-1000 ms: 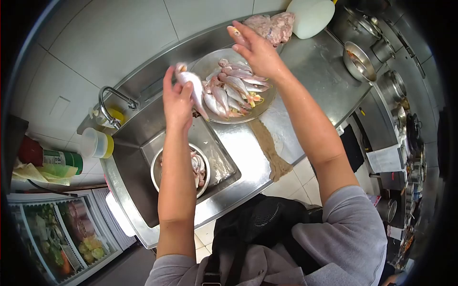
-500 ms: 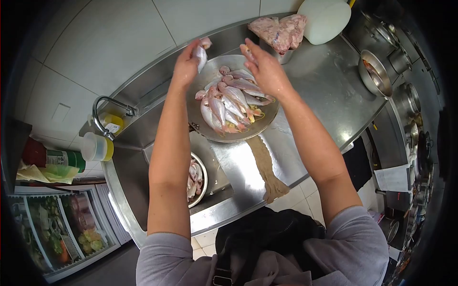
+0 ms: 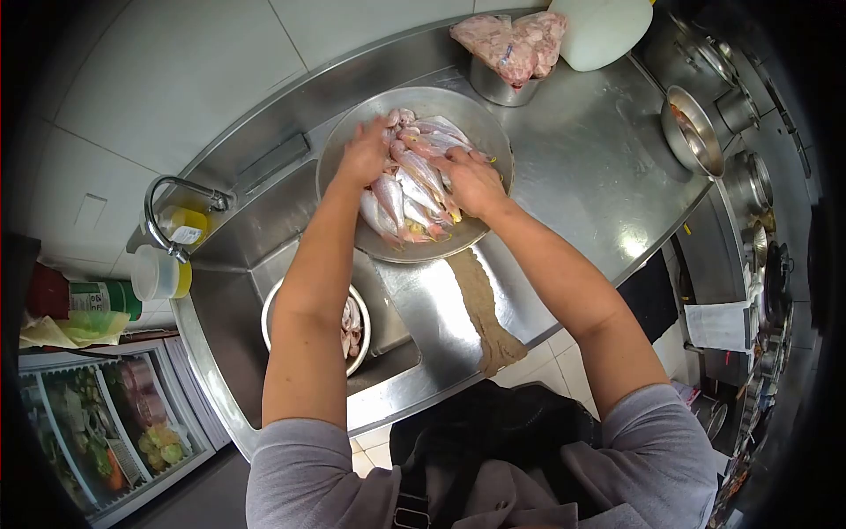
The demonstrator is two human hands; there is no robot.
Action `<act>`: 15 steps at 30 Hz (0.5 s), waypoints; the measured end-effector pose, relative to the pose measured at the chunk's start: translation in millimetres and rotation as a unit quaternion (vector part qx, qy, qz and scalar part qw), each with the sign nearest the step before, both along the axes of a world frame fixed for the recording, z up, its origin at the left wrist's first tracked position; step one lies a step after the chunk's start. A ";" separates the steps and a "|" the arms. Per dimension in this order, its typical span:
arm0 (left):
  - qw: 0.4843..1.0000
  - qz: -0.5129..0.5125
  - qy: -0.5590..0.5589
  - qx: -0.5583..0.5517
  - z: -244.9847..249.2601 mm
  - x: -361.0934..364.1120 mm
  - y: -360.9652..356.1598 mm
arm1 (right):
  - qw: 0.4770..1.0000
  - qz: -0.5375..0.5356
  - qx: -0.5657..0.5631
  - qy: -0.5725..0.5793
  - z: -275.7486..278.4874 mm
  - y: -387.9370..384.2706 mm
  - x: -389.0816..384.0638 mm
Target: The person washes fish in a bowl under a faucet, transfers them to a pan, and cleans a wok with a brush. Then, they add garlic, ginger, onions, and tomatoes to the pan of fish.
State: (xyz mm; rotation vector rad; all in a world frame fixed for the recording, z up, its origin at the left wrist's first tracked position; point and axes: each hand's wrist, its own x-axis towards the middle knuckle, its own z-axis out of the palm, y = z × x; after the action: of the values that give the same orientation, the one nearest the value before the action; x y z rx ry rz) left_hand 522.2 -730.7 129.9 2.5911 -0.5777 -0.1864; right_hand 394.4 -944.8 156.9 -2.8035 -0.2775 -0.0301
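Observation:
A wide round metal pan (image 3: 339, 145) holds a pile of silvery-pink whole fish (image 3: 410, 181) with yellowish tails. My left hand (image 3: 365, 154) is at the pile's left side, its fingers spread against the fish heads. On the right side of the pile, my right hand (image 3: 473, 182) curls its fingers over a fish near the middle; its fingertips are partly hidden among the bodies. Lower left, a metal bowl (image 3: 365, 344) of pale fish pieces stands in the sink, partly covered by my left forearm.
A curved tap (image 3: 159, 207) and yellow-filled tubs stand at the sink's left. Behind the pan, bagged meat (image 3: 515, 48) rests on a metal pot beside a white container (image 3: 604, 31). A brown cloth (image 3: 485, 317) hangs over the counter edge. A metal bowl (image 3: 692, 132) stands at right.
Both hands have come down from above the pan's far edge onto the pile. The fish that my left hand held up is now among the others. The view has shifted slightly.

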 end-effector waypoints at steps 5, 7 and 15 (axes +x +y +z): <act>0.935 0.032 -0.178 -0.307 54.7 -53.3 85.3 | 0.999 0.013 0.022 -0.038 -17.9 -5.6 0.7; 0.921 0.056 -0.233 -0.308 61.0 -88.2 148.9 | 0.993 0.062 -0.018 -0.094 -8.1 -9.1 -0.2; 0.969 0.231 0.075 0.033 -123.4 -231.0 338.1 | 0.980 0.060 0.172 -0.081 64.0 62.4 -85.6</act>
State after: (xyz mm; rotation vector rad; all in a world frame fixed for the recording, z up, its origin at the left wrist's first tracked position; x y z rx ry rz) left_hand 291.2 -392.6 6.5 2.6628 0.0941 -0.2451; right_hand 308.8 -882.5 220.9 -2.4387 -0.4346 -0.2539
